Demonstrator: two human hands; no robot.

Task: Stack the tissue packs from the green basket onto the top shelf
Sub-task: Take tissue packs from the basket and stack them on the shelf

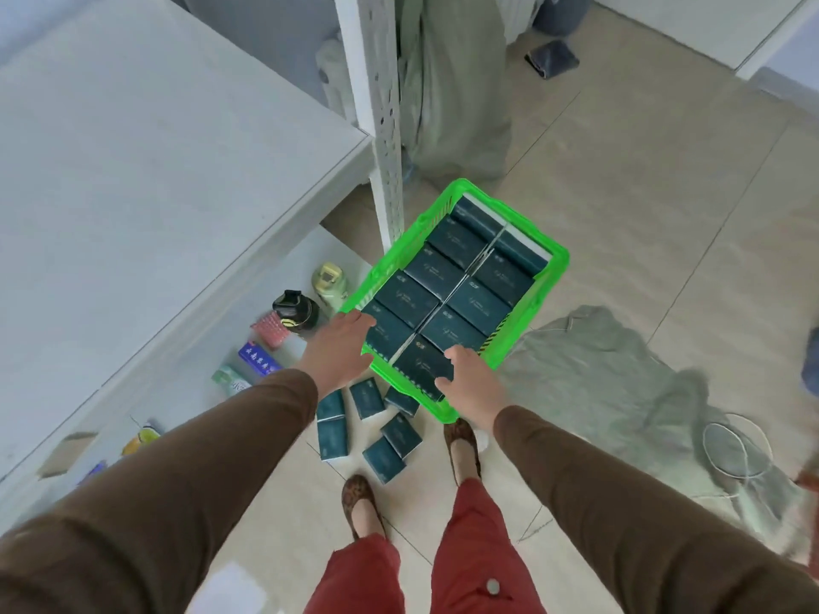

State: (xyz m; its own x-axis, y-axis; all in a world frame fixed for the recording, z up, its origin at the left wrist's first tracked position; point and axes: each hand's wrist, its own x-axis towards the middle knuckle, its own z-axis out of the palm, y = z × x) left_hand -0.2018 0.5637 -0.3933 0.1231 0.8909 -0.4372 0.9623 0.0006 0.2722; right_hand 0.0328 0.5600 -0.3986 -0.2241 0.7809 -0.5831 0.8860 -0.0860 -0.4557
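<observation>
- The green basket sits in the middle of the view, beside the white perforated shelf post, and is packed with dark teal tissue packs in two rows running away from the person.
- The left hand reaches to the basket's near-left side with fingers fairly straight and spread; the fingertips lie at the rim and the nearest pack, and no curl around either shows.
- The right hand is at the basket's near edge, fingers bent over the nearest pack in the right row; whether it actually grips that pack or the rim cannot be told.
- Both arms wear brown sleeves.
- Loose tissue packs lie scattered on the tiled floor just below the basket's near edge, in front of the person's patterned shoes.
- The top shelf, a pale grey board, fills the left of the view and is bare where it shows.
- On the lower shelf under it stand a black bottle and a pale green bottle, with a blue box and other small packages nearby.
- A grey-green cloth lies crumpled on the floor to the right of the basket, with white wire hoops beside it.
- A pale green sack stands behind the post.
</observation>
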